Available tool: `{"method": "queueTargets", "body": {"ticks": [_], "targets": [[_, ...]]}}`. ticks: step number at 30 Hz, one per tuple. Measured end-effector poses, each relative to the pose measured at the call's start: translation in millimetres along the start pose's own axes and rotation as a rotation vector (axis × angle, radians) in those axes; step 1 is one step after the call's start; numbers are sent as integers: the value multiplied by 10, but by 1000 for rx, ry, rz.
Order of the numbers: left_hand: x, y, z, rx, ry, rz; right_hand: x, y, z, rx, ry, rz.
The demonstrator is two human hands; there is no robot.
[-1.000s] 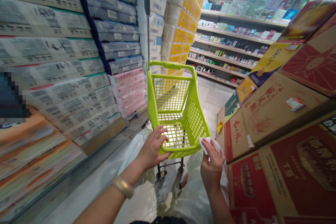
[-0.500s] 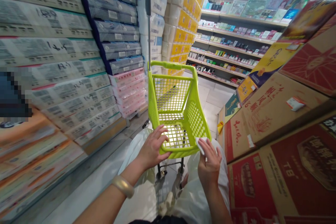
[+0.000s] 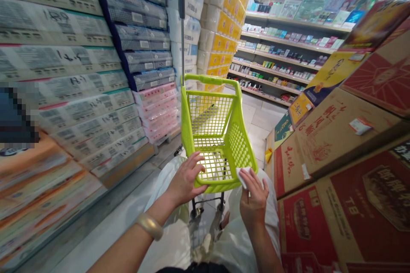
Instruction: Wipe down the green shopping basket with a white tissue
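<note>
Left hand clamped on near rim of the lime-green cart, fingers curled over the edge. Right hand pinches a white cloth against the rim's corner at 3 o'clock of the left. Red cartons crowd 3 o'clock; stacked paper packs at 9 o'clock.

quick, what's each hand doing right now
Left hand: closed on the near rim of the cart.
Right hand: holding a white wipe against the cart's rim.
</note>
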State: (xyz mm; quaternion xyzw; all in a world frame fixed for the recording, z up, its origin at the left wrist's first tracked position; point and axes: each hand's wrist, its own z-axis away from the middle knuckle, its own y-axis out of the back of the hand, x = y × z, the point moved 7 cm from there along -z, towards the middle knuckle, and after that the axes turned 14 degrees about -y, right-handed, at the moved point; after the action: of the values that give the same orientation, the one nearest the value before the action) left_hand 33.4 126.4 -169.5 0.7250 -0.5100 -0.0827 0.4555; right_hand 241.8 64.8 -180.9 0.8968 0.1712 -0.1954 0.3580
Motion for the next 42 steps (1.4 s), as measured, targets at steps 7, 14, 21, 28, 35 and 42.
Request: {"method": "queueTargets", "body": {"ticks": [7,14,21,28,35,42], "targets": [[-8,9,-9,-5,-2,1,-463,-170,121,-152,84,-111],[-58,78,6,-77,-36,2,-33,4,-151,-144,42,-1],[-123,161,4,-97,-56,7,23,48,-200,-145,29,12],[-236,280,143,-43,14,-123,-137,-122,-144,-142,103,-15],[-137,371,181,75,94,-277,-391,-227,-82,-112,1,-94],[381,-169,-32,-55,-14,-165,-588,-267,-41,-106,34,-185]]}}
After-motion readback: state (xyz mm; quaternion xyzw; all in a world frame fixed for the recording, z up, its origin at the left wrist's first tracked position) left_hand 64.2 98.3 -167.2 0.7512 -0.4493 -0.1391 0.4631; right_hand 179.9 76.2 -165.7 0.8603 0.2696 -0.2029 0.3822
